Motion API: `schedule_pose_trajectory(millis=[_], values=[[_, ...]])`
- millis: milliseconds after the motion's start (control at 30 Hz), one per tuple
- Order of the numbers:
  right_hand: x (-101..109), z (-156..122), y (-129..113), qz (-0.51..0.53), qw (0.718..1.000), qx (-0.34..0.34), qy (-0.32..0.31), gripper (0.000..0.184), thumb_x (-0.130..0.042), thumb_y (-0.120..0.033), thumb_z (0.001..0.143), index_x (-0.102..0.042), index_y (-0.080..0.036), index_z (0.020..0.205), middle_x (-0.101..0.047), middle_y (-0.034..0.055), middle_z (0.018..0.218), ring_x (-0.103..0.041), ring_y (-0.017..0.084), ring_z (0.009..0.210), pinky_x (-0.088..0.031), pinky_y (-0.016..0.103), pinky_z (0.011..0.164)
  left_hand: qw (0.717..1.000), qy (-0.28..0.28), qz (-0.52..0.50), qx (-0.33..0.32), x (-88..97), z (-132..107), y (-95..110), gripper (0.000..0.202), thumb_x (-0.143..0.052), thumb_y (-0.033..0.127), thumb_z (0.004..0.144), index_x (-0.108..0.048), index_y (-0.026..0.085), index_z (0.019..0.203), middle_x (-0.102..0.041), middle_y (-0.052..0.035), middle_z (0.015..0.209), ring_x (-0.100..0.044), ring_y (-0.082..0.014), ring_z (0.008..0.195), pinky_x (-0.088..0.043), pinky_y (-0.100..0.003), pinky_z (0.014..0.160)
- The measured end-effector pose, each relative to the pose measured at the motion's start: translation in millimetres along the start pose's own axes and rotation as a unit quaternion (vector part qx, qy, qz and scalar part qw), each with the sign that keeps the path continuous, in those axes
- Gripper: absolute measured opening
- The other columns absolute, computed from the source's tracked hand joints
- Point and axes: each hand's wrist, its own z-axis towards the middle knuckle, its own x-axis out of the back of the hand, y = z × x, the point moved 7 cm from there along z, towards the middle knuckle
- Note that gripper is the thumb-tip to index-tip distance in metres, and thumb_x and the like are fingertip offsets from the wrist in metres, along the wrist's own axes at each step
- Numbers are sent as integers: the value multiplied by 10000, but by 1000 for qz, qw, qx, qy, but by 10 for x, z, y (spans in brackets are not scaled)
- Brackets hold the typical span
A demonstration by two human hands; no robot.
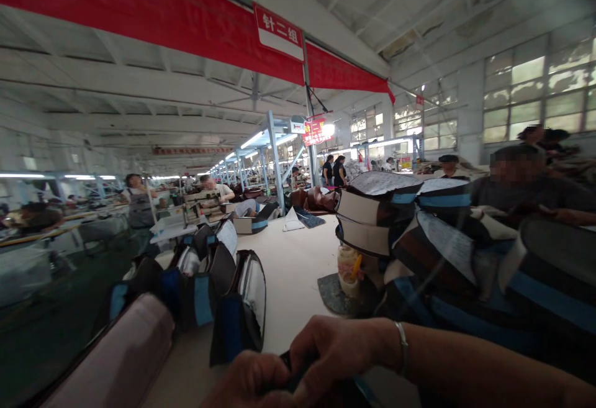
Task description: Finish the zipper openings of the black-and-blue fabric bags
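Note:
At the bottom edge of the view my left hand (251, 380) and my right hand (335, 349) are both closed on a dark piece with a blue strip (326, 389), mostly cut off by the frame. My right wrist wears a thin bracelet. A pale sleeve covers my left forearm (116, 358). The hands are over a long pale worktable (288, 271).
Stacks of dark shoe uppers with blue bands stand left (218, 296) and pile high on the right (442, 253). A small jar (348, 268) sits on a dark pad. Other people work nearby, right (516, 184) and far left. Red banners hang overhead.

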Motion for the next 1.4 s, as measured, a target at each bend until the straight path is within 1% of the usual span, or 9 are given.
schedule_pose_trajectory(millis=[100, 233, 500, 633, 833, 967, 1167, 1333, 1400], values=[[-42, -47, -71, 55, 998, 13, -6, 413, -838, -425, 624, -646, -106, 803, -517, -48, 654, -397, 50, 576, -300, 165, 499, 999, 7, -32, 13, -3, -22, 71, 442, -686, 533, 780, -594, 107, 704, -372, 37, 635, -284, -88, 617, -226, -228, 536], [-50, -109, -32, 98, 995, 16, 3, 223, -742, -274, 696, -637, -97, 782, -513, -41, 646, -394, 64, 598, -281, 189, 536, 995, -11, -89, 40, -80, -20, 95, 296, -701, 388, 788, -650, 97, 816, -495, 19, 696, -377, -97, 647, -298, -221, 586], [-93, -190, -2, 85, 996, 20, 9, 210, -659, -300, 812, -605, -97, 819, -482, -34, 676, -357, 73, 613, -244, 219, 543, 985, -26, -162, 54, -112, 22, 42, 222, -691, 310, 771, -666, 100, 840, -522, 22, 684, -405, -85, 614, -315, -214, 559], [-96, -164, -6, 69, 997, 22, 23, 140, -621, -244, 810, -596, -107, 817, -471, -36, 671, -348, 76, 609, -242, 224, 538, 992, -1, -115, 58, -90, 41, 28, 259, -670, 348, 787, -675, 92, 822, -502, 26, 651, -395, -82, 588, -300, -219, 533], [-101, -157, 31, 54, 998, 7, 27, 171, -597, -284, 829, -578, -117, 801, -464, -34, 661, -359, 80, 604, -263, 228, 543, 999, 11, -41, 30, -64, 34, 76, 212, -572, 265, 824, -689, 89, 836, -499, 30, 638, -388, -79, 576, -304, -229, 538], [-41, -182, -94, -61, 994, 43, 79, 194, -632, -313, 824, -593, -125, 853, -515, -21, 710, -412, 90, 632, -316, 218, 554, 999, 21, 2, 24, -65, 17, 110, 227, -535, 243, 841, -700, 89, 821, -513, 30, 632, -405, -81, 582, -305, -224, 534], [-15, -214, -285, -296, 938, 110, 142, 32, -594, -120, 781, -601, -150, 787, -546, -27, 692, -457, 88, 617, -328, 212, 571, 997, 51, 60, -21, -62, -15, 172, 215, -541, 205, 852, -723, 95, 817, -598, 3, 696, -514, -108, 665, -381, -228, 608], [-181, -362, -430, -407, 872, 258, 84, 110, -480, -123, 897, -587, -150, 897, -561, 45, 837, -501, 127, 739, -370, 249, 666, 999, 31, -7, -16, -8, -41, 199, 316, -541, 356, 916, -742, 116, 869, -621, -33, 844, -560, -143, 809, -428, -261, 755], [-248, -410, -419, -471, 836, 275, 58, 152, -432, -130, 924, -582, -150, 917, -547, 57, 840, -474, 138, 719, -353, 261, 636, 999, -1, -36, 26, -36, -20, 139, 437, -478, 449, 948, -721, 101, 842, -585, -19, 763, -519, -130, 727, -409, -260, 692]])
